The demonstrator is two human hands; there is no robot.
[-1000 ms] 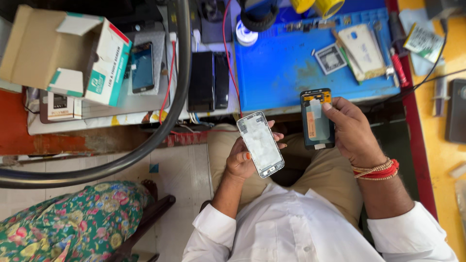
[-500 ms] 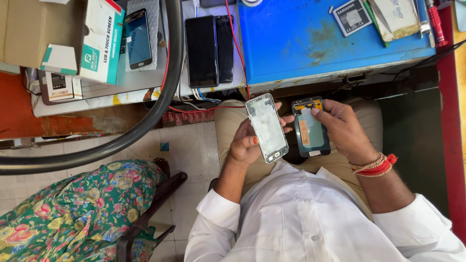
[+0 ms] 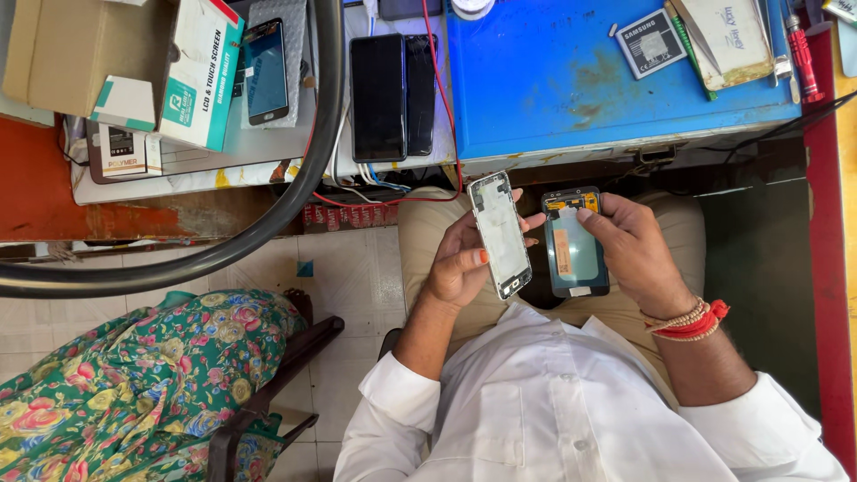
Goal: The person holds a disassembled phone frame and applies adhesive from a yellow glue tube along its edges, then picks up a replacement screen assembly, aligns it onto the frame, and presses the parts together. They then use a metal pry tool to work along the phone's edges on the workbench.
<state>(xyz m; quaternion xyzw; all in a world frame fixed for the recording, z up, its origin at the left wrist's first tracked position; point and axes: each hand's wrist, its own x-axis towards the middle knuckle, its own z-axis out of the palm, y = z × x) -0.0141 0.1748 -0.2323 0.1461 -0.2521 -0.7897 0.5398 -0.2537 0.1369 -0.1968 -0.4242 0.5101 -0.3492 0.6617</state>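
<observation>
A blue work mat (image 3: 571, 80) covers the bench top and serves as the landmark here. Just left of the blue work mat lie two dark phones (image 3: 393, 94) side by side, with a red wire (image 3: 444, 98) running down past them. Farther left of the mat sits a cardboard box (image 3: 62, 54) with a white and green carton (image 3: 201, 76) leaning against it, and a thick black hose (image 3: 303, 170) curves between them and the mat. On the mat's far right part rest a small battery (image 3: 652, 43) and a red-handled tool (image 3: 802, 58).

Below the mat's front edge, over the person's lap, the left hand (image 3: 460, 263) holds a silver phone frame (image 3: 500, 234), fingers curled around its far edge and thumb pressed on the near one. Just right of the frame, still under the mat's edge, the right hand (image 3: 638, 254) grips a phone display panel (image 3: 574, 243) with orange flex at its top, fingers closed along its right side, the forefinger reaching over its top corner.
</observation>
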